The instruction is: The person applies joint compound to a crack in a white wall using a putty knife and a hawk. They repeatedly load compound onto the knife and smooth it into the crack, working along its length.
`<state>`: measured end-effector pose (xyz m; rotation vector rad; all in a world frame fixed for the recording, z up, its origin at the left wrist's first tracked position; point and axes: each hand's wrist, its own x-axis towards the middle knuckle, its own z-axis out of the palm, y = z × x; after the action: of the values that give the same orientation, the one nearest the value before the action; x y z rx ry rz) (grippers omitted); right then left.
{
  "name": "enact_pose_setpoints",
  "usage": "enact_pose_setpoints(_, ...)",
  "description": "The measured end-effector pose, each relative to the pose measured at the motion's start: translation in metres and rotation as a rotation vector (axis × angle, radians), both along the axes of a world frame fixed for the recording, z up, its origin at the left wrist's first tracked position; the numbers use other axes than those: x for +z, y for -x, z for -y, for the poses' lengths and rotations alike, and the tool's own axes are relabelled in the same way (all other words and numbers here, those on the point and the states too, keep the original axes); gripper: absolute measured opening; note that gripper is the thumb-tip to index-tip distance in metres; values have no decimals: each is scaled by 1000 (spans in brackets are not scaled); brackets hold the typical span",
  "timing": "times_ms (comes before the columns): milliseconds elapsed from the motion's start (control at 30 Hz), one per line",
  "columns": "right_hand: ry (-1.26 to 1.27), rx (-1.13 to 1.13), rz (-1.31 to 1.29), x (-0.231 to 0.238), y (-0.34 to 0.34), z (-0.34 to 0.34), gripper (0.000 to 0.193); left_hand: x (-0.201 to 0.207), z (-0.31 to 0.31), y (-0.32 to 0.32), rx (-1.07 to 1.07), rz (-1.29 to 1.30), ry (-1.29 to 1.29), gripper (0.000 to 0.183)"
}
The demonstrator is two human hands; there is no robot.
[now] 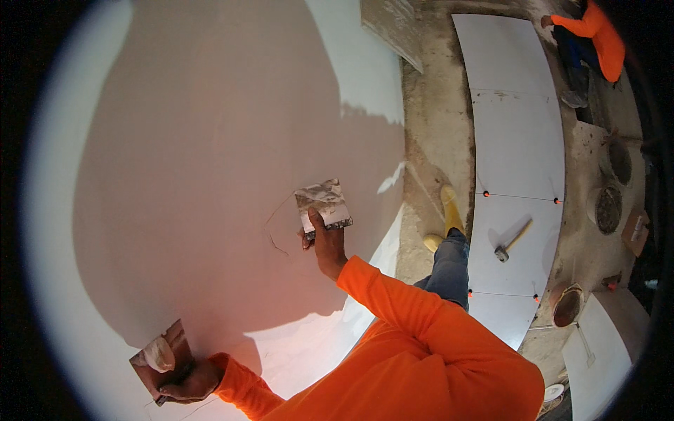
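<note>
Pale wall (225,154) fills the left, mostly under a big shadow; bare concrete floor (432,126) along its right, then a strip of white board (516,140) lying past that.

Key relation: 2 blades, well apart. Right blade (328,198) sits up and to the right of left blade (180,351), over the shadowed wall. Near square, no clear long axis; slight tilt. Thin dark line (266,224) bows out just left of it, upper end close to its edge — scratch or wire, can't tell. Right hand (328,245) much the nearer to that line.

Hands apart, each clamped on its own blade. Right: thumb over the face, which has grey-white smears; whether the blade touches the wall, can't tell. Left hand (193,381) low, gripping the lower edge of its blade, tilted with a corner up — pale lump (161,355) on it.

Rest: hammer (516,238) lying on the board, handle slanting up-right, between 2 pairs of orange-black clips (486,194). Yellow boots (451,207) on the concrete. 3 round buckets right of the board, nearest bucket (554,309) lowest. Co-worker (609,45) in orange, far upper right.
</note>
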<state>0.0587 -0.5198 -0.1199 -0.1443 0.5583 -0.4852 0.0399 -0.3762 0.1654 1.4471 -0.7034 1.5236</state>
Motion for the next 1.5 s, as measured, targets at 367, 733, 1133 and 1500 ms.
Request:
enact_pose_setpoints(367, -157, 23, -21, 33, -5, 6, 32, 4, -4, -15, -223, -137, -150, 56)
enact_pose_setpoints(733, -188, 12, 18, 61, 2, 18, 32, 8, -4, -34, -26, 50, -71, 45)
enact_pose_setpoints(1133, -93, 122, 48, 70, 13, 26, 34, 7, 32, -20, -271, -81, -72, 55)
enact_pose_setpoints(1500, -108, 120, 7, 80, 9, 28, 30, 8, 19, -28, -394, -233, -85, 58)
